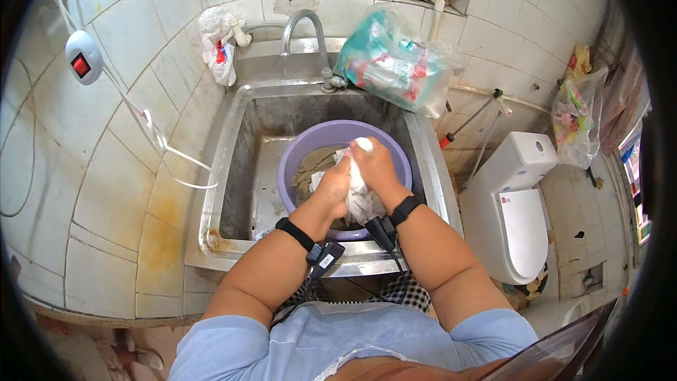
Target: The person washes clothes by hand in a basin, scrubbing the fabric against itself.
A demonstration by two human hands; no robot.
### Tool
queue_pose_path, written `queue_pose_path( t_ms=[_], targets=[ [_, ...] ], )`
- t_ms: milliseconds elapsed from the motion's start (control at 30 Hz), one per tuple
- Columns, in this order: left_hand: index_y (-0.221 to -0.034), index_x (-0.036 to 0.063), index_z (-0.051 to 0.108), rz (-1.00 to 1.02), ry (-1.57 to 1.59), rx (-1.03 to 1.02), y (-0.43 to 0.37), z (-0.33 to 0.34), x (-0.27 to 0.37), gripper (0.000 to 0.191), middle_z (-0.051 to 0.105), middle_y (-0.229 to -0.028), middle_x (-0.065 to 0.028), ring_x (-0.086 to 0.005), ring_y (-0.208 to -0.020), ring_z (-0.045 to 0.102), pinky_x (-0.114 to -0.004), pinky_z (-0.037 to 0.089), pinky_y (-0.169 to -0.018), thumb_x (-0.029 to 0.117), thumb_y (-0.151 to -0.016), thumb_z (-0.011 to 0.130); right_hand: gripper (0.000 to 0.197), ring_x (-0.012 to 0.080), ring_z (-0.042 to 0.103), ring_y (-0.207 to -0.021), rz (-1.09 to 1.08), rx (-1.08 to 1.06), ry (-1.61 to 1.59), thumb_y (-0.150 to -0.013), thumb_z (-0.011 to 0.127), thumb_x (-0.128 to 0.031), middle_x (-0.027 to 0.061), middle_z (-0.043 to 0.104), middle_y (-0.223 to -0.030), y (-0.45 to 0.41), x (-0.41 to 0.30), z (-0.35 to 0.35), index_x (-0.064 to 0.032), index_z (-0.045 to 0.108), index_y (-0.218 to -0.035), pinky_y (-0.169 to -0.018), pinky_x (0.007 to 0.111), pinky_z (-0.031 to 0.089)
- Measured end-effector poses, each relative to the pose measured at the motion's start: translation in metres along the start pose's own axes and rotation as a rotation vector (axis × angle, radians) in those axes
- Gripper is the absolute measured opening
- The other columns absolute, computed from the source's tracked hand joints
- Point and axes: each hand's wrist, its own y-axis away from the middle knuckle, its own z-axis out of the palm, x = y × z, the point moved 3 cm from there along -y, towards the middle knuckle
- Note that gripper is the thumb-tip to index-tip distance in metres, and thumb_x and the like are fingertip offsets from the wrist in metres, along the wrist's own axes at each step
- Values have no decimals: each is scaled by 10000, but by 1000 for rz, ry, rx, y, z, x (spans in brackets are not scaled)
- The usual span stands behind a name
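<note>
Over a purple plastic basin (288, 169), my left hand (333, 188) and my right hand (376, 161) grip a bunched white cloth (357, 180) between them. A white end of it pokes out above my right fist. Its lower part hangs down into the basin. Grey-brown wet fabric (312, 172) lies in the basin, partly hidden behind my left hand. Inside a stainless steel sink (270, 190), the basin stands towards the right side. Each of my wrists wears a black strap with a small device and cable.
A curved metal faucet (307, 16) rises behind the sink. Filled plastic bags (396, 63) rest at the sink's back right corner; a white bag (217, 47) hangs at back left. White cords with a red switch (80, 65) run down the left wall. A white toilet (523, 227) stands right.
</note>
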Motion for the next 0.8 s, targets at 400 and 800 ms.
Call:
queue_pose_path(
  t_ms=[400, 800],
  targets=[
    [-1115, -2, 563, 283, -269, 167, 4, -19, 44, 464, 612, -1046, -127, -222, -945, 590, -382, 484, -816, 428, -960, 484, 638, 204, 555, -1053, 268, -339, -632, -807, 716, -349, 120, 577, -1149, -1, 17, 17, 25, 454, -1252, -911, 304, 430],
    [-1282, 22, 520, -37, -1029, -264, 4, -14, 11, 651, 581, -1222, -123, -215, -1081, 549, -326, 412, -933, 256, -740, 795, 372, 197, 615, -915, 75, -67, -1208, -809, 594, 4, 95, 610, -1040, -12, -2, -41, -10, 504, -1170, -803, 325, 506]
  ],
)
